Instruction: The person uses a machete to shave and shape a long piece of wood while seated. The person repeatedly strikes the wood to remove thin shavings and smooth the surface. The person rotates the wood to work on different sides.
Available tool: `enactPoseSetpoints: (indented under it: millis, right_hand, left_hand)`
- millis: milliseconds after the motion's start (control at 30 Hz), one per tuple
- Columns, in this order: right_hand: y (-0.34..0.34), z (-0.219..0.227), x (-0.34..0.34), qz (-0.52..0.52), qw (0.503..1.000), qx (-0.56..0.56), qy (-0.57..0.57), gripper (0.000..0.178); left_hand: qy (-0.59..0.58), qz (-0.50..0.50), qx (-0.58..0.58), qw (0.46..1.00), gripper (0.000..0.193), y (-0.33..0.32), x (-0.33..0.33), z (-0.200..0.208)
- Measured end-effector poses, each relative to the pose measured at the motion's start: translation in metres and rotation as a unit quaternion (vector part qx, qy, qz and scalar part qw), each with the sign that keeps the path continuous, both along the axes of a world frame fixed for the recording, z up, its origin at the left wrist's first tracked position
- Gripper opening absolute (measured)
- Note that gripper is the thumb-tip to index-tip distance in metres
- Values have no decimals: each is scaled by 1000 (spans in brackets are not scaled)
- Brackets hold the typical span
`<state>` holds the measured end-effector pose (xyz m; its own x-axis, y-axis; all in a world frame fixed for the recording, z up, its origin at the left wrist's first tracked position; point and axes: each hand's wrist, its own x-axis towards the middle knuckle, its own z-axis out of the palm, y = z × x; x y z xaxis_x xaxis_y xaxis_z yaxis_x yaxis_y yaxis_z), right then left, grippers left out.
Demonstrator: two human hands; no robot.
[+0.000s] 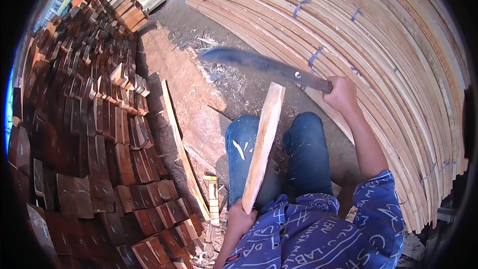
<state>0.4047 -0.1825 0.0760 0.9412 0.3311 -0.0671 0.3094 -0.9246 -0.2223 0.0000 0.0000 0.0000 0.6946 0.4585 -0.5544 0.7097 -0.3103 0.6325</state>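
Note:
My left hand [241,219] is closed round the near end of a long, pale wooden stick [262,144]. The stick slants up and away between my knees, its far end raised and its faces roughly hewn. Off to the right, my right hand [341,93] grips the handle of a machete [259,64]. Its broad dark blade points left, level above the ground beyond the stick's tip, and is slightly blurred; blade and stick are apart in the picture. Wood chips [239,149] lie on my left thigh.
Stacked reddish-brown wooden blocks [104,164] fill the left side. Bundles of long pale strips [388,69], tied with blue bands, curve along the right. A thin batten [181,152] and a yellow piece [213,200] lie by my left leg. Shavings [234,82] litter the ground ahead.

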Motion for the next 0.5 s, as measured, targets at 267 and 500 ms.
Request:
enactPoseSetpoints:
  millis: [267,500]
  right_hand:
    - [-226,-62,17,-346,872,346,-13,17]
    - [-113,-92,-111,-247,878,385,144,28]
  left_hand:
    - [-1,24,7,1000,38,-8,6,7]
    - [13,-15,28,999,37,-4,6,11]
